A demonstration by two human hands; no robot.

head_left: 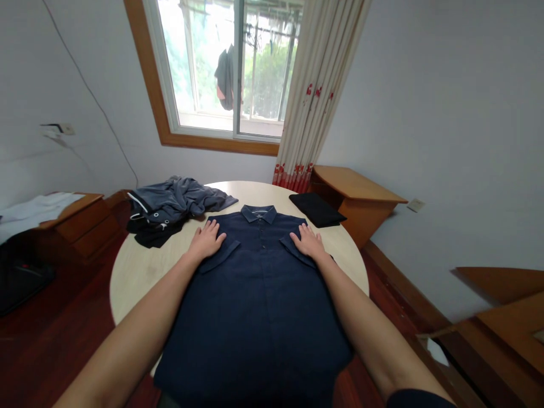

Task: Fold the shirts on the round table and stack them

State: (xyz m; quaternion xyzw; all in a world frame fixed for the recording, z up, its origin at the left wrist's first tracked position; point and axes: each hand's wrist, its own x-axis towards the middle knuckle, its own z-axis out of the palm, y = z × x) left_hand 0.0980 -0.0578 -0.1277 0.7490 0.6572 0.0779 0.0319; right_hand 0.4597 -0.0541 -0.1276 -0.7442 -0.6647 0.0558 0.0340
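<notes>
A navy collared shirt (263, 294) lies front side up on the round table, its collar toward the window and its hem hanging over the near edge. Both short sleeves are turned inward over the chest. My left hand (207, 239) rests flat on the left sleeve near the shoulder, fingers stretched out. On the right sleeve, my right hand (309, 242) lies flat in the same way, fingers spread. Neither hand grips the cloth.
Crumpled grey and black clothes (178, 201) are heaped at the table's (140, 283) far left. A folded black garment (317, 209) lies at the far right. Behind it stands a wooden desk (361, 187) beside the curtain (321, 90). A window (225, 68) is straight ahead.
</notes>
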